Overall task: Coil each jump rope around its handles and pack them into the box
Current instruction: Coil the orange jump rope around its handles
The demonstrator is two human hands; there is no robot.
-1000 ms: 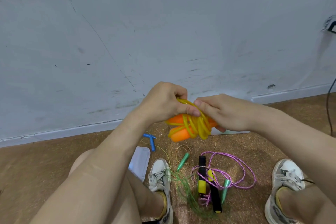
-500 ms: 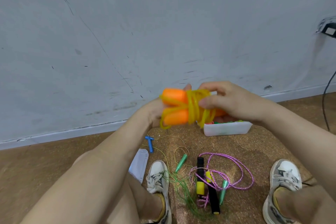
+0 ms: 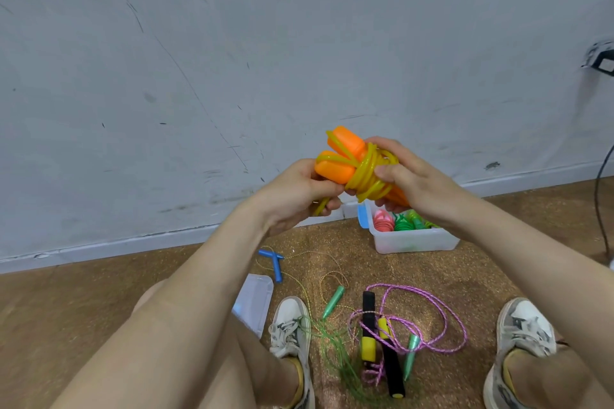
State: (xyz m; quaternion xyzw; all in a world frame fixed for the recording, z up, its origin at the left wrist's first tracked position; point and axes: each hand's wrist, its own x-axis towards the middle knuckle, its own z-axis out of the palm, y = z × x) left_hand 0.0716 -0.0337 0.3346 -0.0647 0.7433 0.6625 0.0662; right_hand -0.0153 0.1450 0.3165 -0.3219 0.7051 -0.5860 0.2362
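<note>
yellow rope point(image 3: 368, 176), orange handles point(image 3: 335, 169): left hand point(image 3: 295, 192) fingers grip the loose end, right hand point(image 3: 412, 179) fingers pinch the coils tight so they cannot unwind.

The right hand point(image 3: 415, 176) covers the far ends of the 2 orange handles point(image 3: 342, 159), so only their near ends show. The loose end of the yellow rope point(image 3: 368, 176) runs into the closed left hand point(image 3: 295, 189) and is lost there. The right forearm hides part of the box point(image 3: 412, 241); the coiled ropes inside cannot be counted. The black cable point(image 3: 599, 209) leaves at the right edge, both shoes at the bottom.
</note>
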